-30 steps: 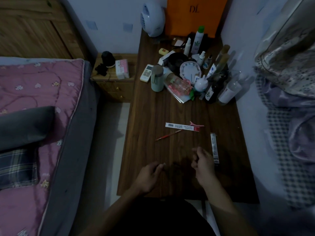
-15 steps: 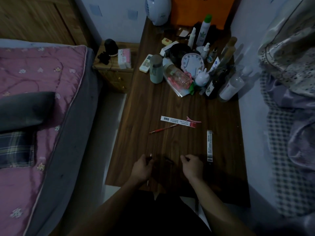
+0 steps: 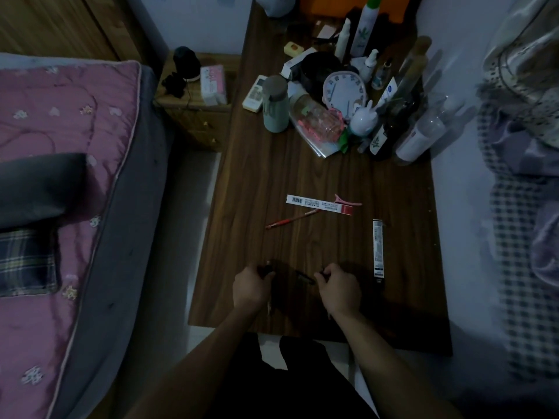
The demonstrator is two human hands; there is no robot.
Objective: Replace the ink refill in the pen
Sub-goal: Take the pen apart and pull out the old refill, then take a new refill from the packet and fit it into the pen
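Head view, the only one supplied. Both my hands are low over the near part of the counter (image 3: 302,176), each closed on a dark piece. My left hand (image 3: 251,287) is curled into a fist around a short dark part, whose tip shows just above the knuckles; a thin end also seems to poke out below the fist, though the light is too poor to be sure. My right hand (image 3: 340,290) is likewise closed, pinching a slim dark piece (image 3: 304,277) that points toward the left hand. The two pieces stand apart, not joined. I judge these to be the two halves of the pen (which half is barrel and which is tip I cannot tell).

Step in hand, as I judge it: the pen is open and the old refill must come out, or the new one go in. To do it well I should keep both halves low over the counter so any spring or small part drops where I can find it, and hold the halves in line when I rejoin them.

Further up the counter lie a red refill (image 3: 292,222), a white packet (image 3: 319,204) touching a pink clip (image 3: 348,201), and, to the right, a second packet (image 3: 378,247) near my right hand.
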